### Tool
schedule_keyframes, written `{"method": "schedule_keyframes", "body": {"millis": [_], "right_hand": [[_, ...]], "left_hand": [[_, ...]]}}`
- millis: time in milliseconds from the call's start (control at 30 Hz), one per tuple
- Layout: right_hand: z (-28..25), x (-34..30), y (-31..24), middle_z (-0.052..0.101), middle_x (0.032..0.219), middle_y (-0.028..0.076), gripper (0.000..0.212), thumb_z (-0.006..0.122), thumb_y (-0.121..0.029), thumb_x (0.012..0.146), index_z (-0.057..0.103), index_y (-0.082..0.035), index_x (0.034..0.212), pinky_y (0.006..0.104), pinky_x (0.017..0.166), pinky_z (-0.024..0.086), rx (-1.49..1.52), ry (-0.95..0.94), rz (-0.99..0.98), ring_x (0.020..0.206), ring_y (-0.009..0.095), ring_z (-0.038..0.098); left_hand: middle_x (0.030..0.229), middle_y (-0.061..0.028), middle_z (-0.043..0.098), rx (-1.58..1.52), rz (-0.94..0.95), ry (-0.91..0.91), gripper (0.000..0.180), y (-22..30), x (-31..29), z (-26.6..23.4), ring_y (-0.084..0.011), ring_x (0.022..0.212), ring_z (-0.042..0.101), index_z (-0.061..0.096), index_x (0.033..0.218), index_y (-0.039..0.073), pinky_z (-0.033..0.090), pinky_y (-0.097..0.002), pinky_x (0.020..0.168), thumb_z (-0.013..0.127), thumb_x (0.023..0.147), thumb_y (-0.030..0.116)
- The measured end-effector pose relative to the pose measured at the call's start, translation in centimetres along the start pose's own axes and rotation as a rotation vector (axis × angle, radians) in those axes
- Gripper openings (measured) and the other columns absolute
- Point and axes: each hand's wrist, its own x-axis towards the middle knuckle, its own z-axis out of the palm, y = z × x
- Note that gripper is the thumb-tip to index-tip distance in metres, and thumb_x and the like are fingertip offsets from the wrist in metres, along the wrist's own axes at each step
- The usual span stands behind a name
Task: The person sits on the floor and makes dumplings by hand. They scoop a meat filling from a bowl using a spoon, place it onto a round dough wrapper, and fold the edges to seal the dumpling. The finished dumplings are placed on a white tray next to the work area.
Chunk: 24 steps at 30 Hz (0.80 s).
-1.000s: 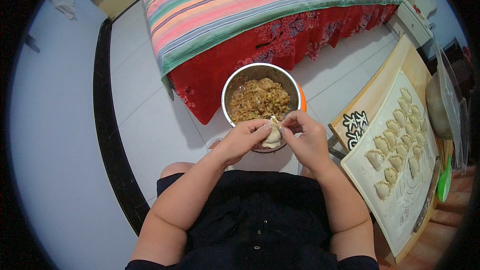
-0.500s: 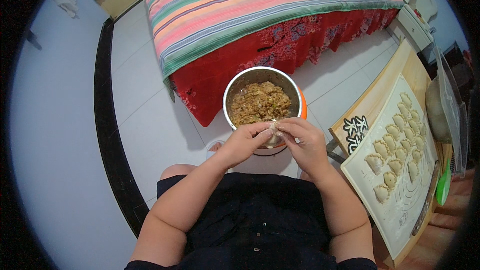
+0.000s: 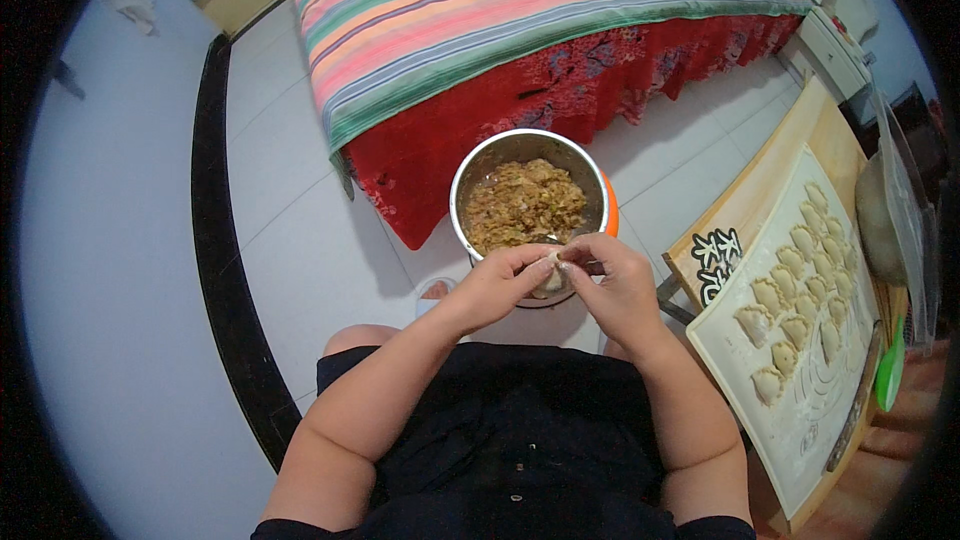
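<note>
Between my two hands is a small pale dumpling (image 3: 549,286), held over the near rim of a steel pot (image 3: 457,202). My left hand (image 3: 497,287) grips its left side, thumb and fingers closed. On the other side, my right hand (image 3: 613,285) pinches the top edge of the dough with thumb and forefinger. My fingers partly hide the dumpling. Brown minced filling (image 3: 527,202) fills much of the pot, and a bit of a metal utensil (image 3: 553,238) shows at its near edge.
At the right, a white mat (image 3: 745,395) on a wooden table (image 3: 690,240) carries several pleated dumplings (image 3: 797,305). A rolling pin (image 3: 853,420) and a green spoon (image 3: 889,370) lie by its right edge. Beyond the pot stands a bed with a striped cover (image 3: 480,20).
Both hands stay at the dumpling, and the right fingers have shifted slightly along its edge. The whole view has moved a little.
</note>
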Motion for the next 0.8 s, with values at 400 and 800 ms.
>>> {"method": "schedule_keyframes", "body": {"millis": [400, 800], "right_hand": [[-0.2, -0.1, 0.0, 0.065, 0.083, 0.015, 0.020, 0.063, 0.000, 0.077, 0.059, -0.003, 0.096, 0.0318, 0.066, 0.051, -0.115, 0.031, -0.014, 0.074, 0.026, 0.066], [0.2, 0.3, -0.2, 0.066, 0.081, 0.013, 0.019, 0.064, -0.001, 0.077, 0.057, -0.003, 0.095, 0.0323, 0.067, 0.051, -0.222, -0.060, -0.108, 0.077, 0.024, 0.066]], "left_hand": [[0.106, -0.0026, 0.059, -0.160, -0.053, 0.057, 0.035, -0.2, -0.1, 0.2, -0.0080, 0.095, 0.053, 0.052, 0.123, 0.001, 0.044, -0.0236, 0.083, 0.044, 0.097, 0.024], [0.108, -0.0052, 0.060, 0.041, -0.012, 0.015, 0.036, -1.0, -0.1, 0.3, -0.0110, 0.097, 0.055, 0.051, 0.124, 0.002, 0.045, -0.0270, 0.086, 0.044, 0.097, 0.025]]}}
